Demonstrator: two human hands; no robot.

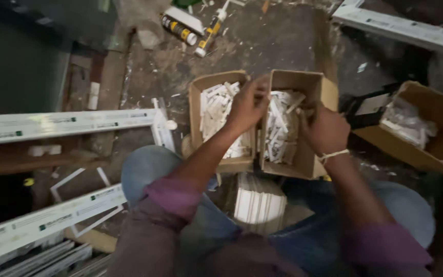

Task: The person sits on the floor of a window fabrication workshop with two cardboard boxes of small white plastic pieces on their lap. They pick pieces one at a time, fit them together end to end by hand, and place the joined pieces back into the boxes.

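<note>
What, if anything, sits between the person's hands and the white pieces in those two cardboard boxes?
Nothing visible does. The left hand rests over the edge of the left box, and the right hand is already inside the right box, on the white pieces.

Both arms extended forward; left hand (246, 105) fingers curled, right hand (325, 131) knuckles up, fingers bent.

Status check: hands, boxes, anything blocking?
Left hand over the gap between two open cardboard boxes of small white pieces. Right hand inside the right box; grip unclear. Nothing blocking.
</note>
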